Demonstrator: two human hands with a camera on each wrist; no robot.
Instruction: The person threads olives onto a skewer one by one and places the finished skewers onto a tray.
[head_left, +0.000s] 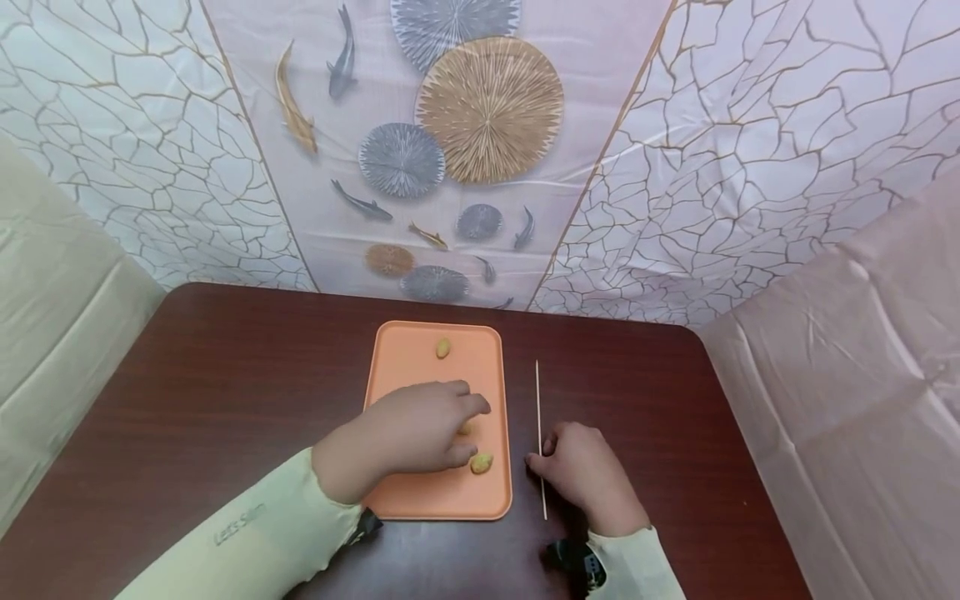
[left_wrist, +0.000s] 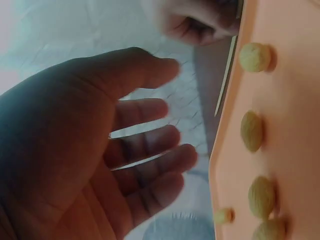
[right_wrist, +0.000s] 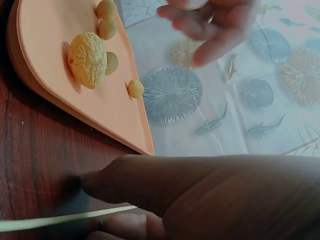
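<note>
Several wrinkled yellow ovals that look like dried fruit lie on an orange tray; one large wrinkled oval is nearest in the right wrist view. Over the tray hovers my left hand, fingers spread and loosely bent, holding nothing and hiding part of the tray. To the right of the tray, my right hand pinches a thin pale wooden skewer between thumb and fingers, low at the tabletop. In the right wrist view the skewer passes behind the thumb.
A dark reddish-brown table carries everything. A patterned cloth with fish and round motifs hangs behind its far edge. Pale cloth walls stand at both sides.
</note>
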